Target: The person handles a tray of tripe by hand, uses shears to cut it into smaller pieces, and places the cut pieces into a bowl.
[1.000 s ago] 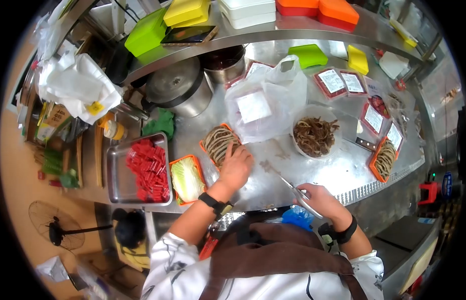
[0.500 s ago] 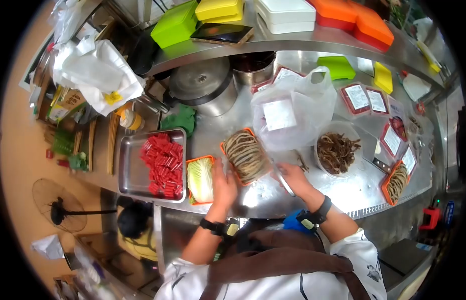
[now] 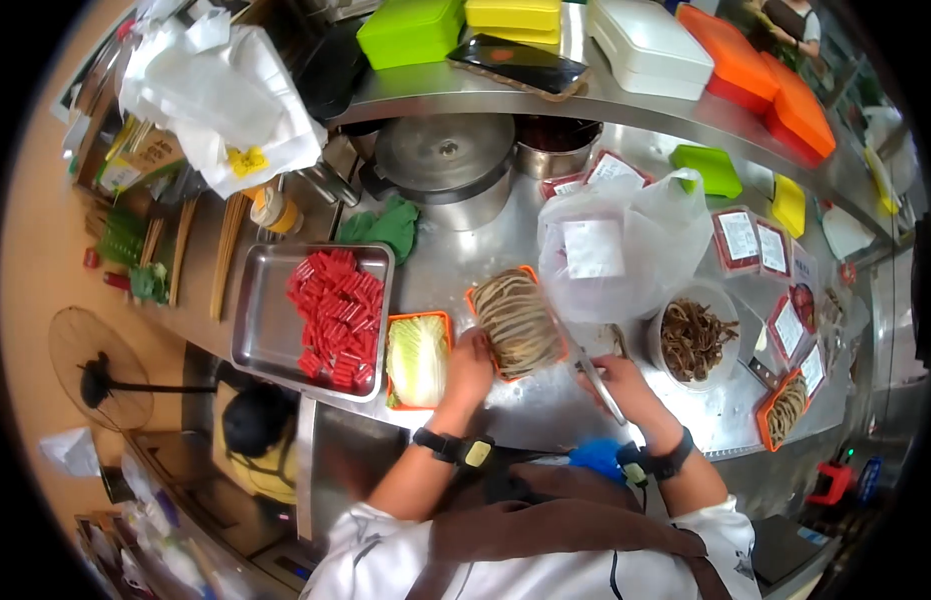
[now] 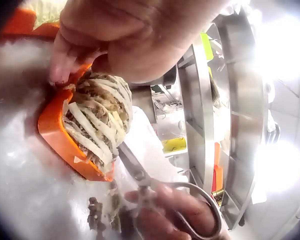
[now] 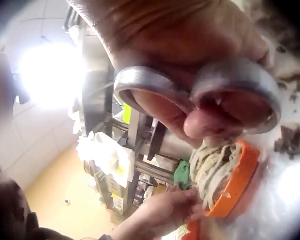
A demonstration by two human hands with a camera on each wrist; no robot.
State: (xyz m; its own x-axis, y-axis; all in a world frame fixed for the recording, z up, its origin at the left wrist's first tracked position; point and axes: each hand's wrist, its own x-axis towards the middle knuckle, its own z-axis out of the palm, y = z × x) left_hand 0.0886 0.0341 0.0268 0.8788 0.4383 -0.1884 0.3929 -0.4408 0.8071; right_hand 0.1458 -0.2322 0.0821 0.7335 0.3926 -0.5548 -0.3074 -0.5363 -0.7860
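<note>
An orange tray is heaped with greyish-brown tripe-like strips. Fingers of my left hand grip the tray's near left rim, as the left wrist view shows. In my right hand is a pair of metal scissors, with fingers through the ring handles. Their blades reach along the right side of the heap, partly hidden by it in the left wrist view. Dark scraps lie on the steel counter beside the tray. Cabbage in another orange tray sits just left of my left hand.
At left is a steel pan with red packets. A white plastic bag, a tub of brown strips and another orange strip tray stand rightward. Behind are a lidded pot and a shelf with coloured boxes.
My left hand has gone from the top of the strips to the tray's left rim. The tray sits farther right and nearer me. The scissors have moved left, up against the tray.
</note>
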